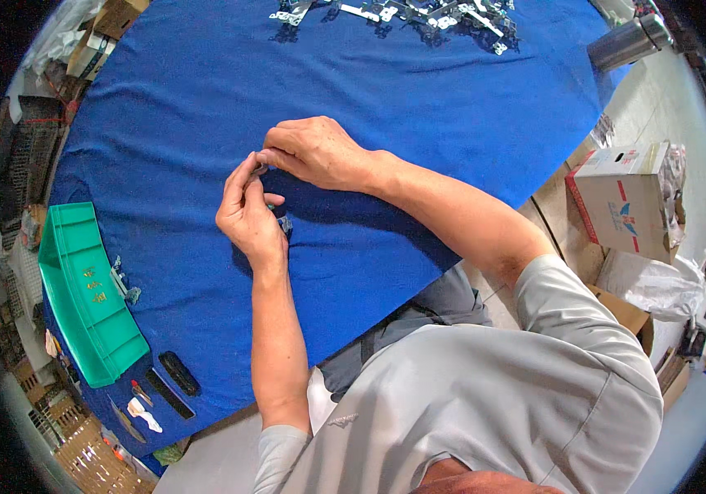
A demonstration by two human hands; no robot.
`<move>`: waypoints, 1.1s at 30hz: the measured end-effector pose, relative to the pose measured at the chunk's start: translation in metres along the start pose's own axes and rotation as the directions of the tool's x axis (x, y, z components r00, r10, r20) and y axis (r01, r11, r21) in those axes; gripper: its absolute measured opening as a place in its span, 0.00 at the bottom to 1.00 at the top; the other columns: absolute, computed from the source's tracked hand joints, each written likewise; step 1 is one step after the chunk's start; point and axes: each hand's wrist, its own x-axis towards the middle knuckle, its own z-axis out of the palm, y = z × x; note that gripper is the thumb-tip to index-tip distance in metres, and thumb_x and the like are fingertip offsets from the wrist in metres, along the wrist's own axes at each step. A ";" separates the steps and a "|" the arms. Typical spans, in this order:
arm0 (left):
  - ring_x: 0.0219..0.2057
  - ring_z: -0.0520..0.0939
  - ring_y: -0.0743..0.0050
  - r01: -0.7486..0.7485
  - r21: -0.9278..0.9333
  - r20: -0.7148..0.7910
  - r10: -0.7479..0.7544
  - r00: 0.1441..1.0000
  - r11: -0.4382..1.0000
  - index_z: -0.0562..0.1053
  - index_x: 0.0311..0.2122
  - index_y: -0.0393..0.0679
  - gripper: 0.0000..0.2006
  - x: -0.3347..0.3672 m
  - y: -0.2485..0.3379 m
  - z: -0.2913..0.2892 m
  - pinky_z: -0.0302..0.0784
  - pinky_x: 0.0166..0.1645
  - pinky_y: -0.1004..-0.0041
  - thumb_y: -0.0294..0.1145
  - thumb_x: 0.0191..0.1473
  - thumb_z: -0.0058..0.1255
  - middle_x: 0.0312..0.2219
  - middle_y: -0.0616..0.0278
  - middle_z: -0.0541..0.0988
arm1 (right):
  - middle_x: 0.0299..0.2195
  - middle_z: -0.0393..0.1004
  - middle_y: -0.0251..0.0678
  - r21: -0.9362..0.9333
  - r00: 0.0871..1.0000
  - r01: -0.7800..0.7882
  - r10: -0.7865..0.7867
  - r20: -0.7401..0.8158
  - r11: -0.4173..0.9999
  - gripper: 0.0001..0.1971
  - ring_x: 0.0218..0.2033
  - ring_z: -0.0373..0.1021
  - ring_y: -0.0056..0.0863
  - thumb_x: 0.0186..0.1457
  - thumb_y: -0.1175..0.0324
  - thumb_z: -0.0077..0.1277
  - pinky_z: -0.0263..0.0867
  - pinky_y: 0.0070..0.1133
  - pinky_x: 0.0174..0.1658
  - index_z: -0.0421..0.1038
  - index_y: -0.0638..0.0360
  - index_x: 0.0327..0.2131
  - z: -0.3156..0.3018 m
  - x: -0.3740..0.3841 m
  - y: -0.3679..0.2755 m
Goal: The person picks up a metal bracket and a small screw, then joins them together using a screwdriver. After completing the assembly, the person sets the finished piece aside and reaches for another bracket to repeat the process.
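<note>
Over the middle of the blue cloth, my left hand (252,222) and my right hand (318,152) meet at the fingertips. Both are closed in a pinch around a small greyish piece (261,169), mostly hidden by the fingers; its kind cannot be made out. My left thumb points right, toward the right wrist. Beside the left palm shows a small dark and silvery metal part (285,224); whether the palm holds it or it lies on the cloth, I cannot tell.
Metal brackets (452,15) lie piled at the far edge of the blue cloth (419,99). At left sits a green tray (114,333) with tiny brass-coloured pieces; metal parts (126,284) lie beside it. Near it are a black case (178,373), a metal cylinder (621,43) far right, and a carton (617,193).
</note>
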 end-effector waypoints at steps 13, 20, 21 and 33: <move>0.36 0.81 0.75 -0.010 -0.010 -0.024 0.010 1.000 1.000 0.77 0.45 0.33 0.14 0.001 0.000 0.001 0.78 0.25 0.83 0.14 0.56 0.42 0.42 0.53 0.79 | 0.26 0.73 0.41 -0.011 0.999 -0.048 0.047 -0.023 0.999 0.12 0.29 0.72 0.42 0.58 0.61 0.51 0.66 0.35 0.31 0.70 0.61 0.30 -0.002 0.002 -0.004; 0.37 0.81 0.75 -0.014 -0.018 -0.011 0.013 1.000 1.000 0.78 0.44 0.35 0.14 0.000 -0.002 -0.001 0.79 0.25 0.83 0.14 0.57 0.42 0.41 0.55 0.79 | 0.23 0.73 0.41 0.033 0.999 -0.041 0.042 -0.032 0.999 0.12 0.27 0.72 0.42 0.58 0.61 0.52 0.65 0.35 0.29 0.71 0.61 0.29 -0.005 0.001 -0.007; 0.37 0.81 0.75 -0.014 -0.018 -0.012 0.014 1.000 1.000 0.78 0.44 0.35 0.14 0.000 -0.002 -0.001 0.79 0.25 0.83 0.14 0.57 0.42 0.41 0.55 0.79 | 0.23 0.73 0.41 0.044 0.998 -0.052 0.053 -0.035 0.998 0.12 0.26 0.72 0.42 0.58 0.61 0.52 0.65 0.35 0.29 0.71 0.61 0.30 -0.005 0.001 -0.007; 0.37 0.82 0.73 -0.022 -0.021 -0.030 0.021 0.999 1.000 0.76 0.46 0.31 0.13 0.001 -0.001 -0.001 0.78 0.26 0.82 0.16 0.56 0.44 0.41 0.51 0.80 | 0.24 0.74 0.42 -0.012 0.997 -0.073 0.073 0.031 0.997 0.13 0.28 0.74 0.42 0.57 0.60 0.53 0.67 0.34 0.30 0.70 0.61 0.30 -0.008 0.003 -0.008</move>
